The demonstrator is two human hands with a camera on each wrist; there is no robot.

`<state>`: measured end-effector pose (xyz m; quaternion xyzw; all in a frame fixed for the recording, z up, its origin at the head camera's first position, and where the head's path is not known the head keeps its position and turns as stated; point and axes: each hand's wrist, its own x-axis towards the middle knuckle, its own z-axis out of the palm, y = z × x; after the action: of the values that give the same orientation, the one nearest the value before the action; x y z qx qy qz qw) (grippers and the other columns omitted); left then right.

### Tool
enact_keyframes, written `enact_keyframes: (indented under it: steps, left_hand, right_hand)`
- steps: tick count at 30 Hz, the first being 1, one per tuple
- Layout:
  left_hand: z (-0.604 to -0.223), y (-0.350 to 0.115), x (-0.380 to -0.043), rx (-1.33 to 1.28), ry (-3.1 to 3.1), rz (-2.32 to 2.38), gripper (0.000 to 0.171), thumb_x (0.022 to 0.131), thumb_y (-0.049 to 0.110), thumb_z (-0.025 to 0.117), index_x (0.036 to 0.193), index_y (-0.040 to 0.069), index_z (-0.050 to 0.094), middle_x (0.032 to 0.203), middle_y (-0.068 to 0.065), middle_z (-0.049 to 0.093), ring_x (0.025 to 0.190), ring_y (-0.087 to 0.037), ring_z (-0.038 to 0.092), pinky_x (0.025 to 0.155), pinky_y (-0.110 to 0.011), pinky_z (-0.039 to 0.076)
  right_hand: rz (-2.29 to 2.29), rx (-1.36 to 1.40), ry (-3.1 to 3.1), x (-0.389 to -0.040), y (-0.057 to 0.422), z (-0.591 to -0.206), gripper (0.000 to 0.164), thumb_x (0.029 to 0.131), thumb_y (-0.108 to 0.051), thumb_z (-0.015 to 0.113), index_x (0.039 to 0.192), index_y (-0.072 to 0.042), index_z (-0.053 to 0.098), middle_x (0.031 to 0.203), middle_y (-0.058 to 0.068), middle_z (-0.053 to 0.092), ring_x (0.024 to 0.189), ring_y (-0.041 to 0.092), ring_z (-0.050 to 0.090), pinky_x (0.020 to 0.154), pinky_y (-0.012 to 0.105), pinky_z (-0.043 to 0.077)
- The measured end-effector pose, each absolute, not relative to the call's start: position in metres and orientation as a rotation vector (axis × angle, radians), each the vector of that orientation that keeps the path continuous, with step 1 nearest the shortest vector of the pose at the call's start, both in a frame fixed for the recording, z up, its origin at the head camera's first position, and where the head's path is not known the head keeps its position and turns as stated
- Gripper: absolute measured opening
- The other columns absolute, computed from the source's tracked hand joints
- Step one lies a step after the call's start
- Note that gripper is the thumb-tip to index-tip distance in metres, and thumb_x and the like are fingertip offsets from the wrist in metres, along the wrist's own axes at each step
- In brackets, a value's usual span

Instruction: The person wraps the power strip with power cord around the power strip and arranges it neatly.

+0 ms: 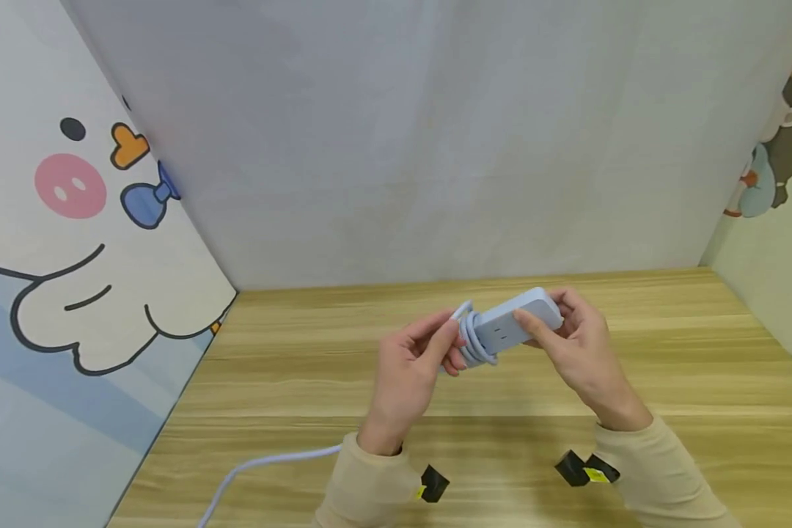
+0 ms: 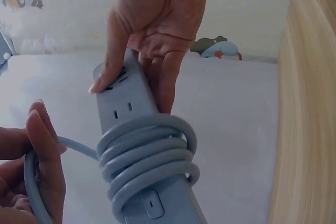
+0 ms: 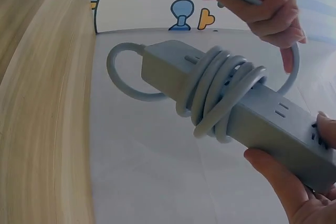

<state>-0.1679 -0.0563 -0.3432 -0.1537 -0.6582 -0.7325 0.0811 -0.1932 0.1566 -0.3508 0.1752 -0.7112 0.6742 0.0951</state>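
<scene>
A light blue power strip (image 1: 511, 323) is held up over the table, tilted with its right end higher. Its own cord (image 3: 215, 90) is wound around its middle in several coils. My right hand (image 1: 584, 352) grips the strip's far end, thumb on the socket face and fingers behind. With curled fingers my left hand (image 1: 409, 367) holds the loose run of cord beside the coils, as the left wrist view also shows. In the right wrist view, a loop of cord (image 3: 118, 77) leaves the strip's other end. Sockets and a small button show on its face.
The cord's free length (image 1: 270, 460) trails over the wooden table (image 1: 290, 396) toward the lower left. A pale cloth wall (image 1: 435, 147) stands behind, with cartoon-printed panels (image 1: 53, 279) on both sides. Black devices (image 1: 573, 468) are strapped at both sleeves.
</scene>
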Motion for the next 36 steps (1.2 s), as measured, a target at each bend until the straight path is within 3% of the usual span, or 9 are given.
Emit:
enact_keyframes:
  steps: [5,10,13,18,21,31,36]
  left_hand:
    - [-0.348,-0.052,-0.167,-0.632,-2.005,-2.108,0.033,0.104,0.009,0.057,0.134,-0.005,0.062,0.097,-0.03,0.065,0.069,-0.003,0.061,0.065,-0.019,0.056]
    - [-0.352,-0.051,-0.168,-0.67,-2.024,-2.042,0.03,0.104,0.01,0.056,0.13,-0.002,0.066,0.095,-0.027,0.066,0.064,-0.008,0.056,0.06,-0.019,0.051]
    - [-0.353,-0.051,-0.166,-0.649,-2.059,-2.018,0.029,0.104,0.011,0.057,0.129,0.0,0.067,0.095,-0.024,0.067,0.062,-0.009,0.054,0.056,-0.019,0.047]
    - [-0.353,-0.051,-0.166,-0.69,-2.183,-1.938,0.026,0.103,0.012,0.059,0.124,0.002,0.071,0.089,-0.017,0.07,0.057,-0.006,0.051,0.049,-0.019,0.042]
    - [-0.354,-0.049,-0.164,-0.839,-2.378,-1.869,0.026,0.105,0.017,0.057,0.121,0.004,0.073,0.085,-0.012,0.07,0.053,-0.004,0.051,0.046,-0.019,0.041]
    - [-0.362,-0.057,-0.173,-1.117,-2.783,-1.991,0.034,0.106,0.024,0.056,0.136,0.012,0.065,0.079,-0.009,0.069,0.061,-0.014,0.064,0.064,-0.022,0.058]
    - [-0.368,-0.069,-0.185,-1.06,-2.816,-2.084,0.032,0.107,0.027,0.055,0.13,0.011,0.07,0.069,-0.004,0.065,0.06,-0.011,0.062,0.064,-0.025,0.058]
  right_hand:
    - [1.898,0.584,-2.103,-0.193,0.152,-0.355,0.021,0.096,0.003,0.065,0.11,0.006,0.051,0.103,-0.005,0.068,0.09,0.006,0.071,0.075,0.021,0.061]
    - [1.827,0.58,-2.087,-0.194,0.144,-0.361,0.021,0.095,0.005,0.066,0.109,0.009,0.051,0.098,-0.009,0.07,0.087,0.005,0.072,0.071,0.02,0.06]
    - [1.907,0.431,-1.941,-0.196,0.139,-0.363,0.017,0.094,0.007,0.065,0.107,0.007,0.054,0.094,-0.007,0.072,0.085,0.006,0.073,0.071,0.022,0.062]
    - [2.233,0.125,-1.478,-0.2,0.142,-0.357,0.01,0.097,-0.001,0.064,0.104,-0.003,0.057,0.098,0.005,0.073,0.089,0.014,0.075,0.075,0.029,0.062]
    - [2.414,0.072,-1.233,-0.201,0.149,-0.353,0.014,0.098,-0.009,0.064,0.107,0.0,0.057,0.105,0.009,0.071,0.093,0.017,0.075,0.079,0.032,0.062]
    - [2.984,0.343,-0.865,-0.19,0.163,-0.34,0.02,0.106,-0.017,0.051,0.117,-0.001,0.058,0.116,0.011,0.063,0.103,0.023,0.071,0.093,0.036,0.059]
    - [3.02,0.451,-0.917,-0.184,0.162,-0.336,0.024,0.109,-0.022,0.045,0.12,-0.004,0.056,0.113,0.009,0.068,0.098,0.02,0.072,0.089,0.032,0.061]
